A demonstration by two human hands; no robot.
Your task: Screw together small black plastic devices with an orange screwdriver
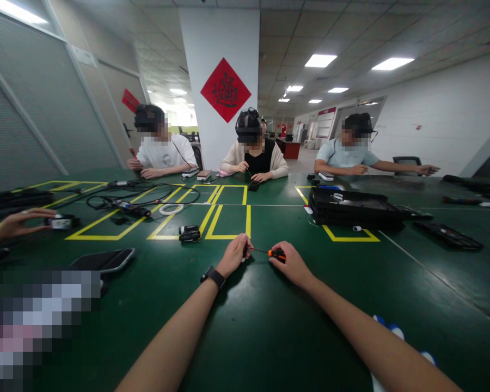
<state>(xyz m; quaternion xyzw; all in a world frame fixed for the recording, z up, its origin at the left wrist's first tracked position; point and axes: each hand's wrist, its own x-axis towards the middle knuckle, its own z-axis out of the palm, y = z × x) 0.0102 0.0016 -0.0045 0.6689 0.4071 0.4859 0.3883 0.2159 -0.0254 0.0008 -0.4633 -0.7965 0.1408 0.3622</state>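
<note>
My right hand (289,262) is closed round the orange and black handle of a screwdriver (276,254), near the middle of the green table (245,321). Its thin shaft points left and reaches my left hand (233,255), which wears a dark watch (213,277) at the wrist. The left fingers are wrapped round a small dark object (245,251), mostly hidden by them. Beyond my left hand, to the left, two small black devices (189,233) lie side by side near the yellow tape.
Black trays (351,208) are stacked at the right, with a dark panel (449,235) beyond. Cables (126,206) and a white ring (171,209) lie left. Another person's hand (18,224) touches a small device at far left. Three people sit opposite.
</note>
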